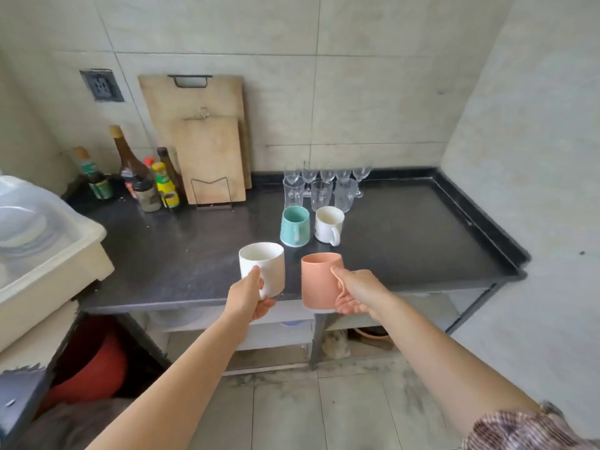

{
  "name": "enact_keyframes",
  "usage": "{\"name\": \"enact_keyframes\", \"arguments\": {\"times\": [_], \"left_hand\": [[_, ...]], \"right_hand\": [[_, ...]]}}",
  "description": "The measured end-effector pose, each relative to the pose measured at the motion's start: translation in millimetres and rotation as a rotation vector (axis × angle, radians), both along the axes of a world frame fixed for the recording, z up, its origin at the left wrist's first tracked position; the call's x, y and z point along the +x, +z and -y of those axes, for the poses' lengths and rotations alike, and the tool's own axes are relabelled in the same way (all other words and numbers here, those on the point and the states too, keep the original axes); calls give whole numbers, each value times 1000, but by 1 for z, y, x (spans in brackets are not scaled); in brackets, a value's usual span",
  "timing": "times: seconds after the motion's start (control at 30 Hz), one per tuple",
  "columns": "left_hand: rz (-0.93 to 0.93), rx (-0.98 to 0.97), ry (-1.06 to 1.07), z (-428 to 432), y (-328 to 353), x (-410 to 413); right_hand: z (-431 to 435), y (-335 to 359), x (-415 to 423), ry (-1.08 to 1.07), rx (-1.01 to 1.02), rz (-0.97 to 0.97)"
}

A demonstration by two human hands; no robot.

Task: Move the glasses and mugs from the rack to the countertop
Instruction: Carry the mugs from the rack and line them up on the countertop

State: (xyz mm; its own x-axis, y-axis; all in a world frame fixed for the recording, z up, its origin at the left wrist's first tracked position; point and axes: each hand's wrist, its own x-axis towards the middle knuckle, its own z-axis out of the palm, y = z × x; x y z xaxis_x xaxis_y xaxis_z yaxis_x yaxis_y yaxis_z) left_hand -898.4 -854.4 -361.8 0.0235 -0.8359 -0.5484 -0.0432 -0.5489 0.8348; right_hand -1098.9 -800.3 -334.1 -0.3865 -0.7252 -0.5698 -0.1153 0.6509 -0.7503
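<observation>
My left hand (249,296) grips a white mug (263,265) by its handle, upright above the front edge of the dark countertop (406,241). My right hand (355,292) holds a pink mug (319,280) by its handle, just right of the white one. On the countertop stand a teal mug (294,226) and another white mug (328,225), side by side. Behind them, near the wall, is a cluster of clear glasses (321,189), stemmed ones at the back. The cream dish rack (61,264) sits at the left, holding plates under a clear lid.
Two wooden cutting boards (207,147) lean on the wall in a wire stand. Several sauce bottles (146,180) crowd the back left corner. A raised lip edges the counter's right side. A red basin (94,368) sits under the counter at left.
</observation>
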Motion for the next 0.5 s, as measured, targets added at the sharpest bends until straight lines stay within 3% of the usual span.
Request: {"name": "enact_keyframes", "arguments": {"times": [0.33,0.5], "left_hand": [[-15,-37,-104,98,-4,-173],[-24,61,-100,138,-4,-258]], "right_hand": [[100,-6,-185,53,77,-90],[150,-14,-267,60,128,-97]]}}
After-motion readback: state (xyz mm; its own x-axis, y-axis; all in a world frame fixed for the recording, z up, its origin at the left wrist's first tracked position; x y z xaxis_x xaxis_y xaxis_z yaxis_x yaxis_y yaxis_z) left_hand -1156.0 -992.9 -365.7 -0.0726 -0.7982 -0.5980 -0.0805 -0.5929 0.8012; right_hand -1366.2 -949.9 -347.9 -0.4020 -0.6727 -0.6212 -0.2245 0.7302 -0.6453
